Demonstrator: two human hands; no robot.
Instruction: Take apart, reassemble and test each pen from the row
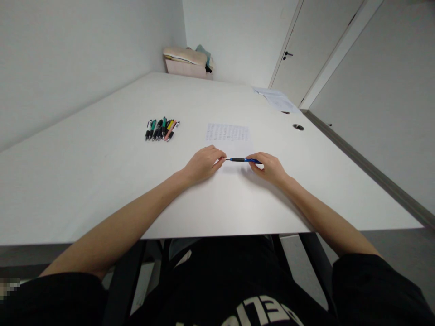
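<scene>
Over a printed sheet of paper (227, 132), a blue ballpoint pen (238, 160) with a dark grip lies level between my two hands. My right hand (268, 167) pinches its blue rear part between thumb and fingers. At the pen's front a thin dark refill (229, 159) sticks out of the grip. The fingertips of my left hand (205, 164) are closed at the end of this refill; they hide whatever small part is there. Rows of small print fill the sheet's upper half, too small to read.
Several pens (161, 129), green, black, yellow and pink, lie side by side on the white table (112, 181) to the left. More papers (277, 98) and a round cable hole (298, 127) are at the right. Folded cloth (185, 55) sits beyond the far edge.
</scene>
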